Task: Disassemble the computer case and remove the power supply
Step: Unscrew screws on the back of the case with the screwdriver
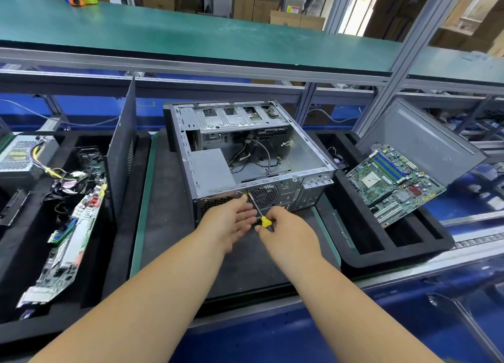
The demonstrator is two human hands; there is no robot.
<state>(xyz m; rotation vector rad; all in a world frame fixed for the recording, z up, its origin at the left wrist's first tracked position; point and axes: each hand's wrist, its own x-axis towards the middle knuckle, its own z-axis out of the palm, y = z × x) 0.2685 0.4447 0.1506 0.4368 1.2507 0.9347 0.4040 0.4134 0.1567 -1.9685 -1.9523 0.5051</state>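
An open grey computer case (308, 155) lies on its side on a dark mat, rear panel toward me. The grey power supply (211, 169) sits inside at the near left corner, with loose cables behind it. My right hand (286, 226) grips the yellow-and-black handle of a screwdriver (266, 222); its shaft runs up-left to the rear panel's top edge near the fan grille (266, 195). My left hand (231, 221) lies beside the shaft with straight fingers, touching the rear panel just under the tip.
A black foam tray (90, 281) on the left holds a motherboard (69, 242), another power supply (19, 155) and an upright side panel (122, 144). The right tray (403, 251) holds a green motherboard (395, 182) and a grey panel (420, 139). A green shelf (191, 35) runs overhead.
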